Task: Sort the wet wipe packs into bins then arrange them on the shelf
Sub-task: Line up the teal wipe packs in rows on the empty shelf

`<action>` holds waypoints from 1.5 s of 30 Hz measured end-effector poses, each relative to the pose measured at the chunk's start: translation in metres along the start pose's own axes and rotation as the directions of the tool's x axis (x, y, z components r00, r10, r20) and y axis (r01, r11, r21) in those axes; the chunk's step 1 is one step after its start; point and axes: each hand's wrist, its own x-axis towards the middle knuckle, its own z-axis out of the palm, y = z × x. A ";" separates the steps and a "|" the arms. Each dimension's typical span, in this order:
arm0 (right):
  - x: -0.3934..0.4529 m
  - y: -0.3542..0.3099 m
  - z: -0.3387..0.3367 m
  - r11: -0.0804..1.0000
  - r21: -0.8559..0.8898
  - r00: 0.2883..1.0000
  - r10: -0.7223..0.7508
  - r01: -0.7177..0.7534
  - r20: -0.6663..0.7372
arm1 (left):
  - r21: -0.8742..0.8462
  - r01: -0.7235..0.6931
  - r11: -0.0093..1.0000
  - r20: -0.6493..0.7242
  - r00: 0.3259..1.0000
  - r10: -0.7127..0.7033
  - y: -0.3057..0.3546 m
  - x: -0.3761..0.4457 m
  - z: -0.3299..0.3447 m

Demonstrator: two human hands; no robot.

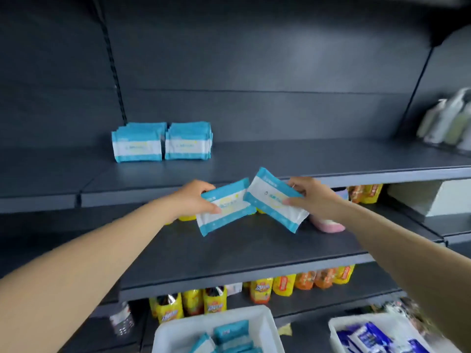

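Observation:
My left hand (pixel 195 200) grips a light-blue and white wet wipe pack (pixel 225 208) by its left end. Beside it, my right hand (pixel 309 196) grips a second pack of the same kind (pixel 271 200) by its right end. Both packs are held in the air in front of the dark upper shelf (pixel 305 161), their inner corners almost touching. Two upright rows of the same blue packs (pixel 163 142) stand on that shelf at the left. Below, a white bin (pixel 265 317) holds several more light-blue packs, and another white bin (pixel 334 327) holds dark-blue packs.
The middle shelf (pixel 242 250) carries a pink item (pixel 328 225) and yellow bags at its back. Yellow and orange snack bags (pixel 280 284) fill the lower shelf. Pale pump bottles (pixel 448 121) stand at the upper shelf's right end. A plastic bottle (pixel 122 319) stands lower left.

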 end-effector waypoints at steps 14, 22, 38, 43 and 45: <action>0.092 -0.015 -0.100 0.996 -0.035 0.958 -0.092 0.086 -0.271 | 0.046 -0.127 0.991 -0.167 0.977 0.133 0.094 0.093 -0.072; 0.211 0.072 -0.101 0.985 -0.130 0.967 -0.143 0.117 -0.213 | 0.190 0.034 0.981 -0.232 0.973 0.011 0.087 0.244 -0.077; 0.355 0.166 -0.052 0.955 0.082 0.950 -0.269 0.284 -0.157 | 0.471 0.235 0.850 -0.319 0.944 -0.085 0.015 0.405 -0.075; 0.358 0.167 -0.047 0.945 0.030 0.938 -0.318 0.324 -0.136 | 0.754 0.301 0.584 -0.391 0.920 0.031 0.017 0.403 -0.072; 0.358 0.166 -0.044 0.942 0.012 0.934 -0.329 0.334 -0.138 | 0.795 0.317 0.518 -0.412 0.908 0.075 0.018 0.402 -0.071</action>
